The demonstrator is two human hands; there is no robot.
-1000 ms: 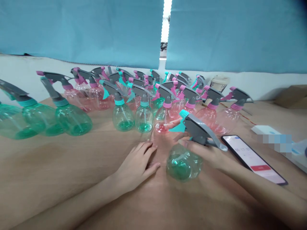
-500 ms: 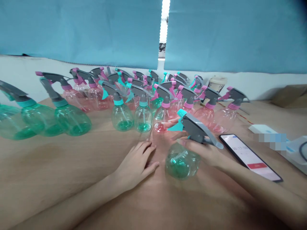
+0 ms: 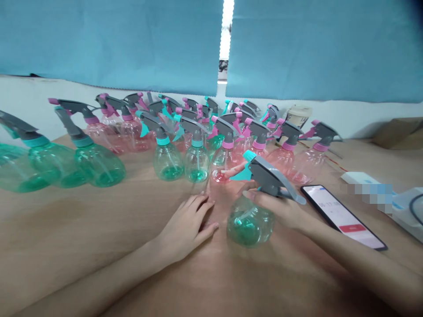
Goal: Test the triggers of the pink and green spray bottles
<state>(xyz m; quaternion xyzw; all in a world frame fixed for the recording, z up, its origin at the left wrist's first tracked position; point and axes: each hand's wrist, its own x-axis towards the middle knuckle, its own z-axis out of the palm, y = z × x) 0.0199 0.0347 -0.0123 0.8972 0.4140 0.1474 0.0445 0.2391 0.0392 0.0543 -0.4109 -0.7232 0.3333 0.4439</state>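
My right hand is closed round the neck of a green spray bottle, which has a grey head and a turquoise nozzle and trigger pointing left. Its index finger reaches out past the trigger, partly hidden behind it. Flat on the table lies my left hand, fingers spread, just left of that bottle and holding nothing. Beyond the hands stand a clear green spray bottle with a turquoise collar and a pink spray bottle with a pink collar.
Several more pink and green spray bottles crowd the back of the wooden table. More green bottles stand at left. To the right lie a phone showing a timer and a white box. A paper cup and brown cardboard are behind.
Almost nothing differs. The view has shifted very slightly, and both hands and the held spray bottle keep their places.
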